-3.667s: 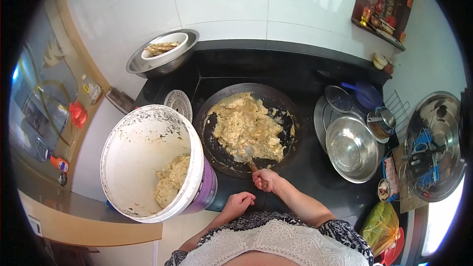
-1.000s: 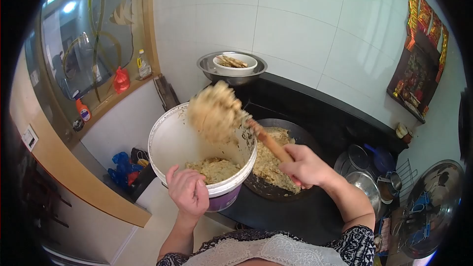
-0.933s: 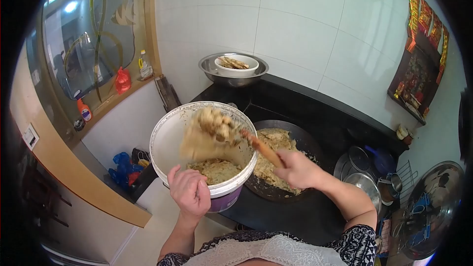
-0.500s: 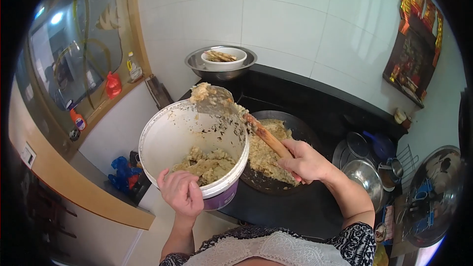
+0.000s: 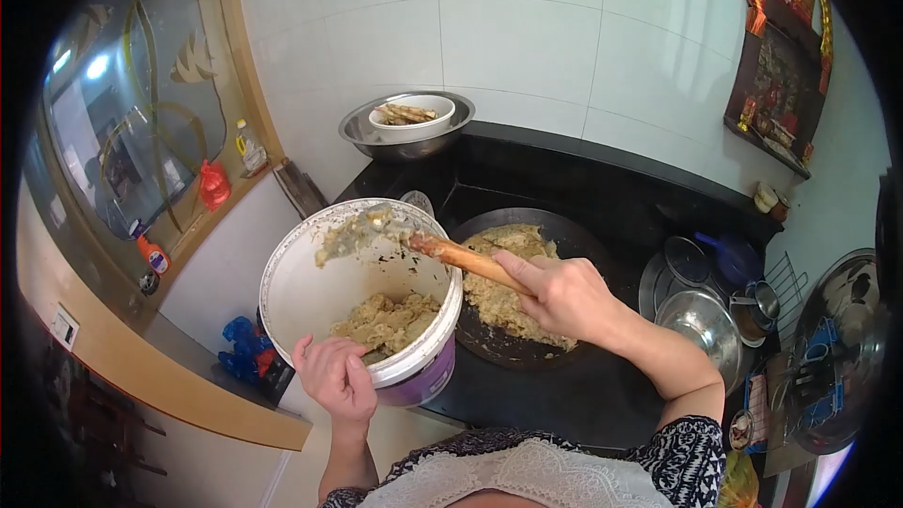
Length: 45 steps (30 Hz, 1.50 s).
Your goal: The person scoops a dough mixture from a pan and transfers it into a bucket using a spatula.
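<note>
My left hand (image 5: 337, 378) grips the near rim of a white plastic bucket (image 5: 299, 273) with a purple label, which is tilted toward me. Lumpy pale mash (image 5: 384, 322) lies in its bottom. With my right hand (image 5: 569, 296) I hold a spatula (image 5: 470, 263) by its wooden handle. Its food-smeared blade is over the bucket's mouth, with some mash on it. Beside the bucket, on the right, sits a dark wok (image 5: 578, 243) with more of the same mash (image 5: 503, 301) spread in it. My right forearm passes over the wok's right side.
A steel basin (image 5: 357, 132) holding a white bowl (image 5: 440, 118) stands at the back of the black counter (image 5: 536, 414). Pot lids, a steel bowl (image 5: 701, 329) and a wire rack (image 5: 785, 282) crowd the right. Bottles and a red bag (image 5: 213, 186) line the left window ledge.
The spatula blade has come down and toward me, from above the bucket's far rim into its mouth. The mash clump on its tip is smaller, and the bucket's mash looks heaped higher.
</note>
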{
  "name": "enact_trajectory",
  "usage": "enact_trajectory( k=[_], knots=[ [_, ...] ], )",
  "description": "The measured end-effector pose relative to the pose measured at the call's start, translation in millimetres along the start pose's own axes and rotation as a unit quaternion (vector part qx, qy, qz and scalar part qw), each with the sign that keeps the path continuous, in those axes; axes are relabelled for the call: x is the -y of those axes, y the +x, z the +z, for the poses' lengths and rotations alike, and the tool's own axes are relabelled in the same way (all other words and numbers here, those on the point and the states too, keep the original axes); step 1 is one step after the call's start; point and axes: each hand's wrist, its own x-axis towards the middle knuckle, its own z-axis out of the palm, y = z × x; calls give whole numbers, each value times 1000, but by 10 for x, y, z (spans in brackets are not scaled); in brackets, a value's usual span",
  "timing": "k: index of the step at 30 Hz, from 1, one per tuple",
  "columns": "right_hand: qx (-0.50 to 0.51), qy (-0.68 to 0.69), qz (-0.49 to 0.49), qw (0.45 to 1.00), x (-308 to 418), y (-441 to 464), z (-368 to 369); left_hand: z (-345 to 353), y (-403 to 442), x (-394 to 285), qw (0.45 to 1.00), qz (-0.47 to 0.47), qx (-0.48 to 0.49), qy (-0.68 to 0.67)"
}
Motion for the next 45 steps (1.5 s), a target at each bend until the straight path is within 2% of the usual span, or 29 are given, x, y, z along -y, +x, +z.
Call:
enact_trajectory(
  k=[2, 3, 4, 5, 6, 7, 9, 10, 11, 12, 13, 14, 15, 16, 19, 21, 24, 27, 29, 31, 33, 34, 35, 36, 37, 39, 40, 41, 45],
  knots=[
    [-18, 197, 28, 980, -103, -72, 34, 3, -3, -2, 1000, 2, 9, -6],
    [-16, 197, 37, 980, -141, -138, 18, -8, 11, -17, 1000, 5, 6, -9],
    [4, 306, 98, 947, -183, -212, -6, -18, 21, -42, 1000, 7, 3, -12],
    [22, 410, 156, 899, -226, -273, -38, -27, 25, -73, 1000, 5, 9, -17],
    [119, 511, 303, 796, -175, -288, -310, -37, 33, -109, 1000, 3, -2, -23],
    [120, 511, 310, 793, -244, -391, -312, -51, 41, -148, 1000, 1, -12, -29],
    [79, 625, 390, 672, -423, -660, -262, -81, 32, -269, 1000, 5, -16, -25],
    [54, 654, 408, 634, -478, -770, -223, -100, 12, -326, 995, 25, -16, -91],
    [52, 655, 419, 627, -511, -857, -159, -93, -13, -376, 987, 44, -15, -157],
    [39, 681, 448, 577, -543, -947, -88, -38, -30, -435, 986, 42, -3, -162],
    [18, 705, 483, 519, -565, -1114, -17, 81, -38, -528, 941, 49, 122, -312],
    [24, 698, 503, 508, -587, -1183, 55, 190, -25, -600, 864, 56, 230, -444],
    [18, 698, 509, 504, -583, -1257, 172, 348, -12, -639, 841, 78, 279, -457],
    [21, 708, 539, 455, -543, -1330, 322, 526, -33, -667, 814, 100, 327, -469],
    [-17, 740, 580, 340, -264, -1428, 721, 921, -112, -889, 815, 83, 406, -406],
    [-74, 781, 563, 259, -55, -1398, 957, 1167, -203, -1014, 811, 96, 412, -404],
    [-157, 822, 484, 257, 204, -1347, 1246, 1556, -445, -988, 786, 122, 448, -408],
    [-242, 853, 419, 197, 299, -1220, 1428, 1832, -557, -907, 757, 55, 447, -472],
    [-261, 830, 450, 201, 322, -1112, 1346, 1879, -540, -942, 756, 17, 416, -506],
    [-246, 823, 471, 200, 322, -1035, 1255, 1929, -482, -898, 736, -37, 395, -549],
    [-199, 867, 412, 198, 295, -1068, 1361, 1973, -385, -936, 731, -69, 364, -573],
    [-213, 860, 436, 156, 298, -984, 1411, 2012, -366, -917, 715, -99, 344, -601],
    [-219, 860, 434, 152, 252, -995, 1446, 2051, -351, -904, 697, -131, 323, -626],
    [-201, 894, 387, 103, 190, -998, 1453, 2042, -254, -1074, 678, -183, 287, -652],
    [-182, 922, 336, 54, 140, -990, 1457, 2086, -229, -1069, 677, -181, 292, -651],
    [-221, 910, 347, 50, 131, -944, 1470, 2160, -153, -1048, 558, -343, 261, -709],
    [-232, 912, 335, 49, 113, -939, 1475, 2193, -116, -1125, 587, -366, 256, -675],
    [-242, 913, 323, 48, 98, -938, 1480, 2245, -77, -1147, 587, -366, 258, -675],
    [-270, 902, 336, 28, -12, -889, 1390, 2467, 39, -1212, 551, -415, 276, -670]
  ],
)
